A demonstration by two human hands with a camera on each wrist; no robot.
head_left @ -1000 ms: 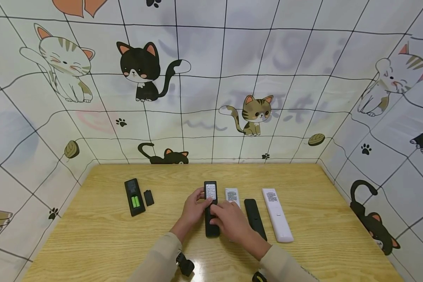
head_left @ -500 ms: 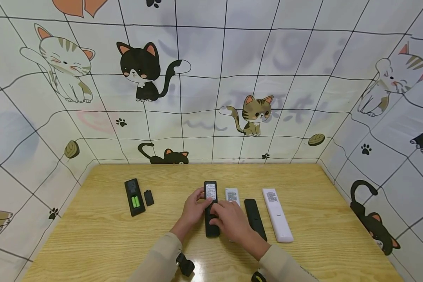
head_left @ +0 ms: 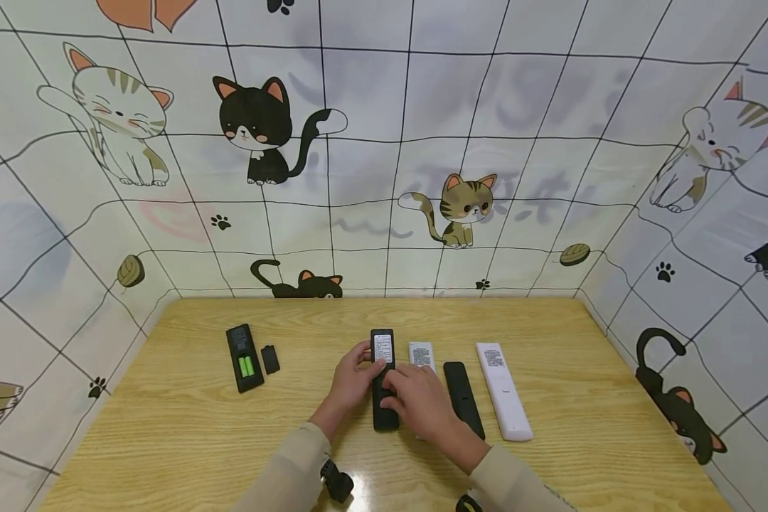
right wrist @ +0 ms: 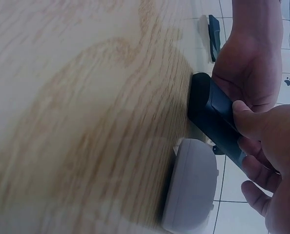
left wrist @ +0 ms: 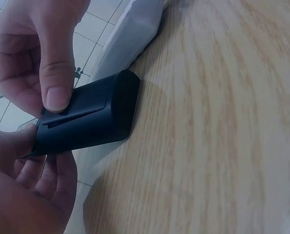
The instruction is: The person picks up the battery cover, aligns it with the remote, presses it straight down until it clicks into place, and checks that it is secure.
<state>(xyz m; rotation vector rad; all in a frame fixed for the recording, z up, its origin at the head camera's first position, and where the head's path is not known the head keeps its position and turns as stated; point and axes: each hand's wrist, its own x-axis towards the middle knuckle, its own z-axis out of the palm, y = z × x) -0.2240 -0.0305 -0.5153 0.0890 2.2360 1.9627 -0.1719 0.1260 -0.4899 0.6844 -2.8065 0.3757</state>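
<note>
A black remote control [head_left: 385, 419] lies back side up, label away from me, its near end low against the wood in the wrist views. My left hand [head_left: 348, 384] grips its left side, thumb on the back below the label. From the right, my right hand [head_left: 419, 402] has its thumb on the battery cover [left wrist: 89, 100], its other fingers curled by the remote's side. Along the cover's edge a thin gap shows in the left wrist view. Partly behind the right hand is a white remote [head_left: 421, 353]; its rounded end shows in the right wrist view.
Right of the hands lie another black remote [head_left: 464, 398] and a long white remote [head_left: 504, 391]. At the left, a black remote [head_left: 244, 355] shows two green batteries [head_left: 246, 366], with its loose cover [head_left: 270, 359] beside it. Cat-printed cloth [head_left: 371, 163] walls the wooden table [head_left: 185, 441].
</note>
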